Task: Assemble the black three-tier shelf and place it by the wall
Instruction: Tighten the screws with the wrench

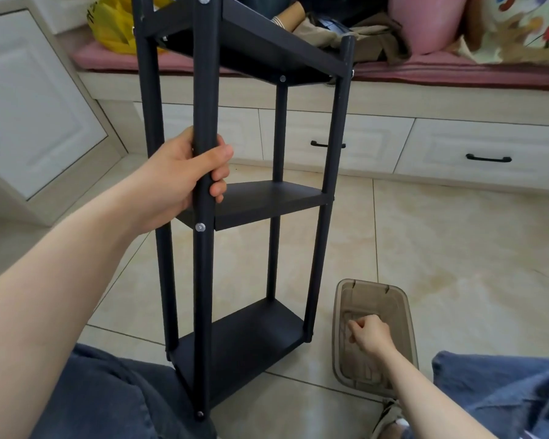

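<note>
The black three-tier shelf [267, 201] stands upright on the tiled floor between my knees, with three boards on four round posts and silver screw heads showing. My left hand [184, 175] grips the nearest front post just above the middle board. My right hand [370, 334] is low on the right, inside a brown see-through plastic box [339, 312], fingers curled; whether it holds anything there is hidden.
A window-seat bench with white drawers [457, 147] runs along the back, covered by a pink cushion, clothes, a yellow bag [114, 23] and a pink pillow [425, 20]. A white cabinet [29, 106] stands at the left. My jeans-clad legs frame the shelf.
</note>
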`<state>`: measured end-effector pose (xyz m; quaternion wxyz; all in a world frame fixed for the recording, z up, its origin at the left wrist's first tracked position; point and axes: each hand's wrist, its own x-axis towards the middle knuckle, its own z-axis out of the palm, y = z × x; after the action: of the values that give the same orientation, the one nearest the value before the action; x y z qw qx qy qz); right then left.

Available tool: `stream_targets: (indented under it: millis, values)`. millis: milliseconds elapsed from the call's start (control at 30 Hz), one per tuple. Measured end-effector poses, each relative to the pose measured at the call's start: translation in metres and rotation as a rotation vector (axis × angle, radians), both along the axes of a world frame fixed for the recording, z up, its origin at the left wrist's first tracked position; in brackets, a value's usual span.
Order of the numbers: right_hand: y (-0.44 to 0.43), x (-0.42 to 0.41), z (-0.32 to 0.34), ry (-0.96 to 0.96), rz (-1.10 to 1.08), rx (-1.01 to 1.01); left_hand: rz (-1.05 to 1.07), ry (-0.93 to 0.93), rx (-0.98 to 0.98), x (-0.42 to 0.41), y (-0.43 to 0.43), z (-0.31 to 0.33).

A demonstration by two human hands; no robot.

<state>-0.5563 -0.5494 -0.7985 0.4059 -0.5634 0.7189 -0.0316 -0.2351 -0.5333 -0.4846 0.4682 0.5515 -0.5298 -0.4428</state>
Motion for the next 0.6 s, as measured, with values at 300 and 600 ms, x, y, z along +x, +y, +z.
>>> stream_targets:
  millis: [300, 600]
  values:
    - [-0.037, 0.053, 0.113, -0.266, -0.351, -0.521, 0.143, -0.171, -0.150, -0.010, 0.001, -0.004]
    - [-0.109, 0.076, 0.229, -0.470, -0.167, -0.590, 0.231, -0.273, -0.262, -0.009, 0.003, -0.010]
